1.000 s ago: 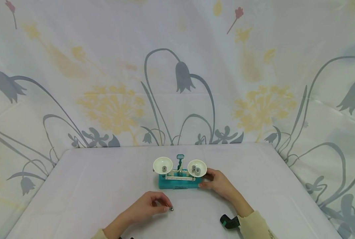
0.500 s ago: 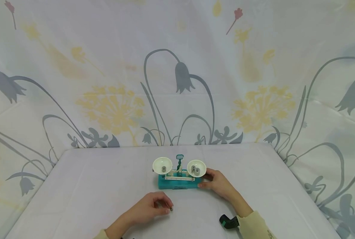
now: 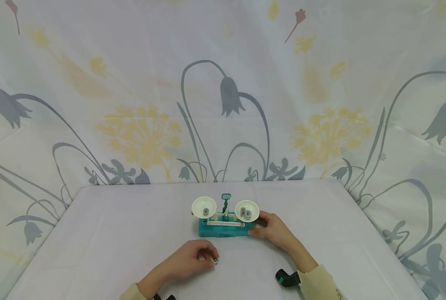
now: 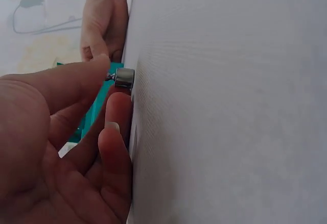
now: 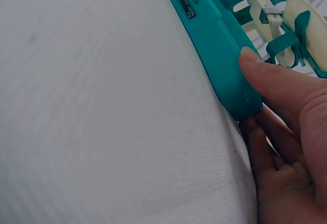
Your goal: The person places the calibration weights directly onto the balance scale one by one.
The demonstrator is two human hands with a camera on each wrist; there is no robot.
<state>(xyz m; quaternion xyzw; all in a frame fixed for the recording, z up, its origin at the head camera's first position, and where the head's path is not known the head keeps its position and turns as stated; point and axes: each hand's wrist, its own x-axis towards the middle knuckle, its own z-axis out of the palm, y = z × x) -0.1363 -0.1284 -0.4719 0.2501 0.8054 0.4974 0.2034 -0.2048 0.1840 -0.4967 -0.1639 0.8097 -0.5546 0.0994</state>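
My left hand (image 3: 187,258) is low over the cloth, in front of the balance scale. Between its thumb and fingertips it pinches the knob of a small silver metal weight (image 4: 125,78), whose body is close to the cloth. The teal base (image 3: 224,232) of the balance scale stands at the middle of the table. My right hand (image 3: 275,231) grips the base's right end, thumb (image 5: 255,66) on its upper face and fingers around the end. One metal weight (image 3: 206,211) sits in the left white pan (image 3: 198,205); two more weights (image 3: 248,215) are in the right pan (image 3: 253,206).
A white cloth (image 3: 95,241) covers the table. Behind it hangs a flower-printed curtain (image 3: 223,137). A black wrist device (image 3: 288,278) is by the right sleeve (image 3: 320,283).
My left hand has shifted slightly to the right, its fingertips closer around the small weight. The right hand, the balance scale and the weights in its pans look the same.
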